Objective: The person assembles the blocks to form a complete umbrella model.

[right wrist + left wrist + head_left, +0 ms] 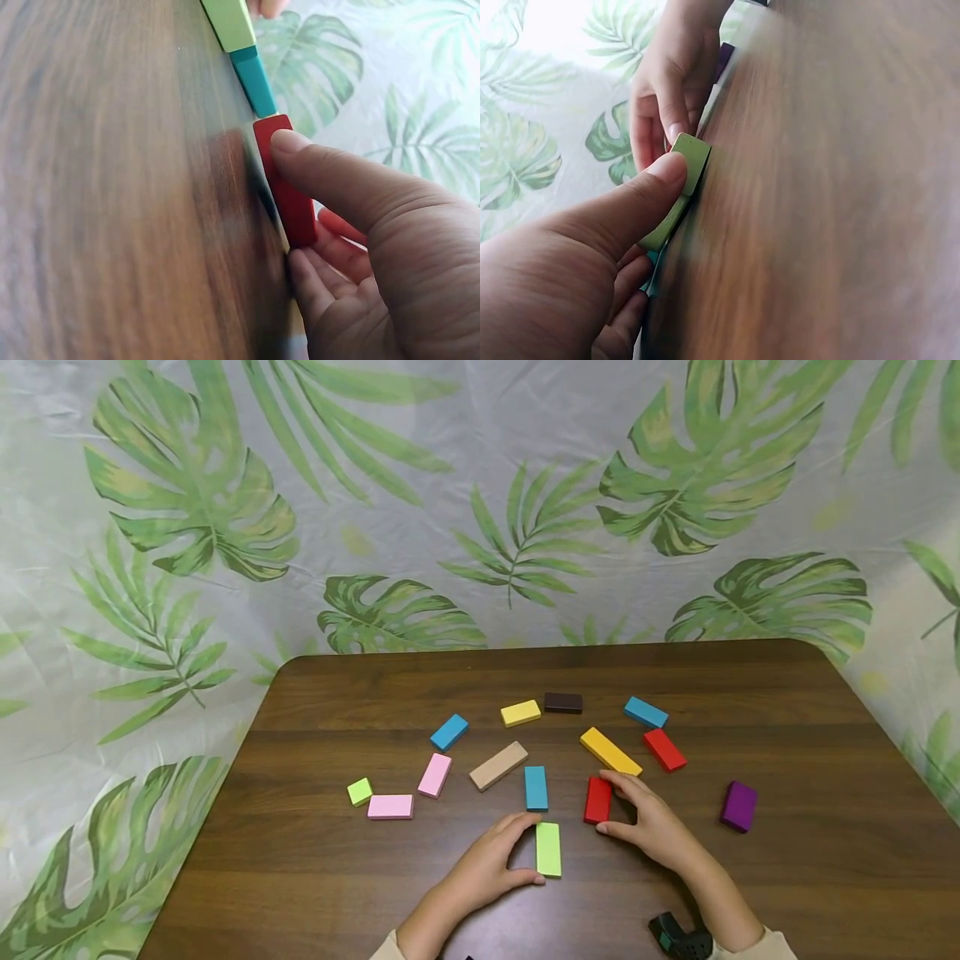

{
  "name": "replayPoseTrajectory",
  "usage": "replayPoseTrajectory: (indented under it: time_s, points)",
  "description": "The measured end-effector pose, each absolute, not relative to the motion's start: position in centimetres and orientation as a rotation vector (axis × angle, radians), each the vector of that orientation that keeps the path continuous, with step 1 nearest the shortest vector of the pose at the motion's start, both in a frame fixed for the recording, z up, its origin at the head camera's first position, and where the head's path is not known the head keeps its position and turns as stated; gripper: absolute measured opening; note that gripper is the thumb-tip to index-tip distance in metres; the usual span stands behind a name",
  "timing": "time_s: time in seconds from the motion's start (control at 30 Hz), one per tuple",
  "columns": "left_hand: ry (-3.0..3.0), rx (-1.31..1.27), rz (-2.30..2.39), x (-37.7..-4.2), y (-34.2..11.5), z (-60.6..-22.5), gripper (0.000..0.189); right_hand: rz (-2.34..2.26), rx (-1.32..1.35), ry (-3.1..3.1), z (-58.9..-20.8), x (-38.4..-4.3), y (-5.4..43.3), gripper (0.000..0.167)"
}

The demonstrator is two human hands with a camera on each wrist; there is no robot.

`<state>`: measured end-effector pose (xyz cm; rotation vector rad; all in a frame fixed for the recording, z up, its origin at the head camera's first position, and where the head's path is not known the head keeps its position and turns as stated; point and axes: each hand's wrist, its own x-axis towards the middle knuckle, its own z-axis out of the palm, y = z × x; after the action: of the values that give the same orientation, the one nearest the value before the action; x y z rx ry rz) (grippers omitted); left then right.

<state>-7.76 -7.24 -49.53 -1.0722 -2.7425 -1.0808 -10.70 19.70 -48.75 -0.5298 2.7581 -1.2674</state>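
My left hand (pixel 483 864) pinches a light green block (pixel 548 850) by its two ends, thumb at the near end. The left wrist view shows the thumb pressed on that green block (pixel 693 161), with curled fingers below. With my right hand (pixel 651 818) I hold a red block (pixel 597 800) between thumb and fingers. In the right wrist view the thumb lies on the red block (pixel 286 184) and fingertips touch its far end. A blue block (pixel 536 788) lies on the table between the two held blocks, just beyond the green one.
On the brown wooden table (pixel 300 877), a tan block (pixel 498 766), an orange-yellow block (pixel 611 752) and another red block (pixel 664 750) lie beyond my hands. Pink blocks (pixel 391 807) are at left, a purple block (pixel 739 807) at right. A black device (pixel 678 937) is by my right wrist.
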Motion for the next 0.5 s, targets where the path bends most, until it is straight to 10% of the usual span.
replayPoseTrajectory:
  time_s: [0.5]
  points:
    - [-2.750,-1.068,-1.091,-6.7,-5.9,-49.5,0.069,-1.286,-0.597,2.735,-48.7,-11.2,18.6,0.069]
